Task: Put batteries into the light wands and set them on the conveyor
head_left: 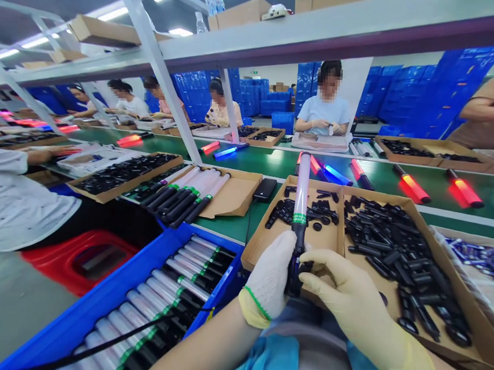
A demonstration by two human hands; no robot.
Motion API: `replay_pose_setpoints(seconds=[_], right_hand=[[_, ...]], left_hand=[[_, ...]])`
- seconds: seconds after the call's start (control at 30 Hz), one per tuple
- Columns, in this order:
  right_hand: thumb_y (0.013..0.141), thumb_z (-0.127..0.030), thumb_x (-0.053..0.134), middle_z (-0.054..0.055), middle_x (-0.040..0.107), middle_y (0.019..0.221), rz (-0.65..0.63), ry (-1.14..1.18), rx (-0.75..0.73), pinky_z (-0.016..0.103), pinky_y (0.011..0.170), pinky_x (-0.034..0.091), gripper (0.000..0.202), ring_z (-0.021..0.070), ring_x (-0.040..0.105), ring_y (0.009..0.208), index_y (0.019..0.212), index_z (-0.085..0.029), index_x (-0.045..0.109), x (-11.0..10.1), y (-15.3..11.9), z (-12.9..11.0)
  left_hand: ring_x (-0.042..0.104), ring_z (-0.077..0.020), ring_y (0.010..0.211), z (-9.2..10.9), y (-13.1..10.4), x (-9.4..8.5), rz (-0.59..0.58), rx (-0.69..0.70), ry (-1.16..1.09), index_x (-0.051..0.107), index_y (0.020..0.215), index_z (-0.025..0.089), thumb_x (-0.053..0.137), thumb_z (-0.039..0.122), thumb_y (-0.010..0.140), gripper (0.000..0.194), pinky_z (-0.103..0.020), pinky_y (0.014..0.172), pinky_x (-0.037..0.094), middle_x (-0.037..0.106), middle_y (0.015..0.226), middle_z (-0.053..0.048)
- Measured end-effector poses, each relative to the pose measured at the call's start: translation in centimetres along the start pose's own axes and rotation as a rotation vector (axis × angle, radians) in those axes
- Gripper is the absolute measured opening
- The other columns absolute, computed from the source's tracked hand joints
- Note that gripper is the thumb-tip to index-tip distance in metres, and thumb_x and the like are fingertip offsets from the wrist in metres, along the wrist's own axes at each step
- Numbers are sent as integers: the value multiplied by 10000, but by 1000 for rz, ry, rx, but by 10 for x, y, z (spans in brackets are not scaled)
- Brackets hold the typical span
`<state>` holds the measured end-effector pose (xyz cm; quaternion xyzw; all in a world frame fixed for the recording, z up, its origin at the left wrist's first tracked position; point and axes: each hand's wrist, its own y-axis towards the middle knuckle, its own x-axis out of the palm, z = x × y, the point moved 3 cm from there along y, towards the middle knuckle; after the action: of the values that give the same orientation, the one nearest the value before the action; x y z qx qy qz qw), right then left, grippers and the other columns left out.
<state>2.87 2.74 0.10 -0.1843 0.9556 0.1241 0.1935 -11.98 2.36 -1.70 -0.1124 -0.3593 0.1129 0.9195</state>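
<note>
1. Over the cardboard tray (pixel 269 238), both gloved hands hold one baton (pixel 300 209) upright: left hand (pixel 269 278) is wrapped around its black handle, right hand (pixel 348 298) pinches a small black part at the handle's lower end.
2. Step in hand, as I read it: fitting or twisting an end piece onto the baton base. Baton tube is white, unlit, green ring at the joint.
3. Next move likely calls for a firm left grip while right fingers turn or press the piece; alignment matters.
4. Around: box of loose black parts (pixel 395 251) at right, blue crate (pixel 115 294) of finished batons at lower left, phone (pixel 265 189) on the green worktop (pixel 237 225).
5. Lit red and blue batons (pixel 411 184) lie on the belt beyond; other workers sit across.
6. In the way: a black cable crosses the blue crate; loose parts crowd the tray under the hands.
</note>
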Motion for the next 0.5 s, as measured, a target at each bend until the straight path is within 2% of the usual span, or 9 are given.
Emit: replay_pose_setpoints(seconds=[0.1, 0.17, 0.23, 0.27, 0.37, 0.43, 0.5], right_hand=[[898, -296, 570, 42, 600, 1093, 72, -140, -146, 349, 823, 549, 264, 181, 628, 874, 1155, -295, 628, -1, 1, 3], [867, -297, 612, 71, 519, 1181, 195, -249, -227, 398, 906, 529, 405, 217, 597, 1005, 1270, -293, 563, -3, 2, 6], [837, -313, 659, 84, 464, 1213, 289, -309, -248, 433, 972, 502, 549, 244, 557, 1105, 1356, -284, 482, -8, 4, 10], [828, -322, 676, 87, 448, 1223, 309, -324, -244, 440, 993, 492, 589, 250, 543, 1135, 1374, -281, 456, -11, 5, 11], [821, -357, 698, 99, 442, 1238, 333, -368, -260, 440, 998, 498, 623, 266, 536, 1168, 1380, -264, 438, -25, 1, 12], [852, -354, 671, 111, 480, 1232, 368, -445, -336, 431, 980, 511, 565, 273, 550, 1166, 1364, -258, 453, -34, -9, 9], [896, -322, 618, 116, 552, 1216, 310, -574, -488, 410, 930, 540, 468, 267, 592, 1118, 1339, -254, 482, -36, -19, 5]], left_hand=[[590, -223, 1219, -3, 2, 1, -35, 22, 61, 724, 999, 229, 675, 158, 814, 204, -244, 878, 546, 731, 1088, -66], [640, -242, 1114, -9, 3, 11, -84, -31, 98, 721, 981, 193, 646, 298, 874, 167, -273, 817, 567, 730, 1017, -92], [679, -252, 967, -14, 3, 26, -166, -88, 73, 703, 991, 166, 555, 487, 918, 361, -310, 749, 578, 717, 934, -112], [685, -236, 905, -16, 2, 34, -221, -95, 49, 689, 1000, 162, 553, 513, 915, 385, -305, 731, 573, 708, 914, -106], [666, -156, 761, -18, -4, 51, -390, -98, 45, 655, 1015, 165, 708, 323, 848, 235, -244, 690, 544, 683, 884, -59], [671, -146, 750, -20, -5, 54, -404, -123, 72, 652, 1024, 155, 731, 231, 823, 229, -231, 681, 537, 688, 894, -63], [695, -177, 854, -24, -2, 52, -357, -164, 32, 656, 1076, 143, 700, 266, 854, 257, -259, 768, 550, 706, 977, -103]])
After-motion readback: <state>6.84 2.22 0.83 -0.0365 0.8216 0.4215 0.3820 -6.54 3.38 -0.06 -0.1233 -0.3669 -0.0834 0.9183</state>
